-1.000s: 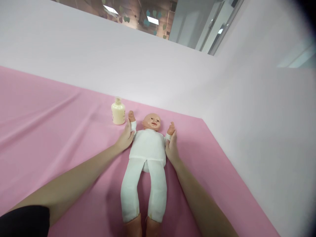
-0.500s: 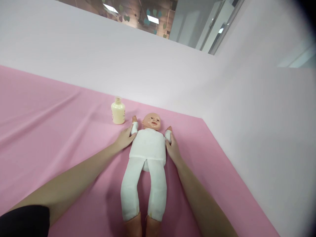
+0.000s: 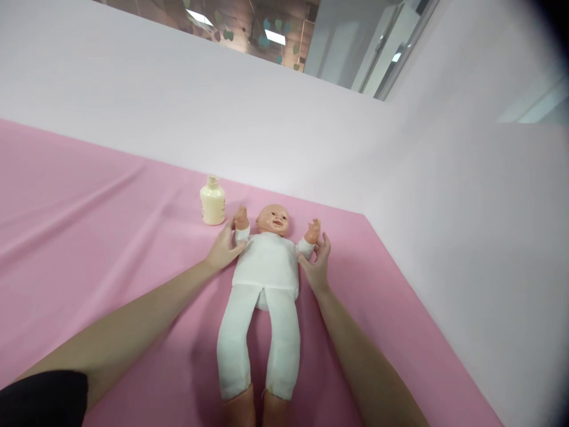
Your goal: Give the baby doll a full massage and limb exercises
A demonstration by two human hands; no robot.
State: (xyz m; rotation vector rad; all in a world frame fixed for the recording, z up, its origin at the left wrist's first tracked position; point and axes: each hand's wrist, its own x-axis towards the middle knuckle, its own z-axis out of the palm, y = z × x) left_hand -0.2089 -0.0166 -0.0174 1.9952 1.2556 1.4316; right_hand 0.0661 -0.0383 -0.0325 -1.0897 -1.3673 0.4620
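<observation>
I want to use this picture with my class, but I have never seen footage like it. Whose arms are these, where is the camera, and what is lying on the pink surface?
The camera sits on a person's head, looking forward and down, so both bare arms are that person's own. A baby doll in white clothes lies face up on a pink cloth. The left hand touches one doll arm, the right hand the other, fingers loose, gripping nothing. A cream bottle stands upright beside the doll's head.

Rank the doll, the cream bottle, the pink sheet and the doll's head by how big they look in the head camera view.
1. pink sheet
2. doll
3. and 4. cream bottle and doll's head: they look about alike, so unranked.
</observation>
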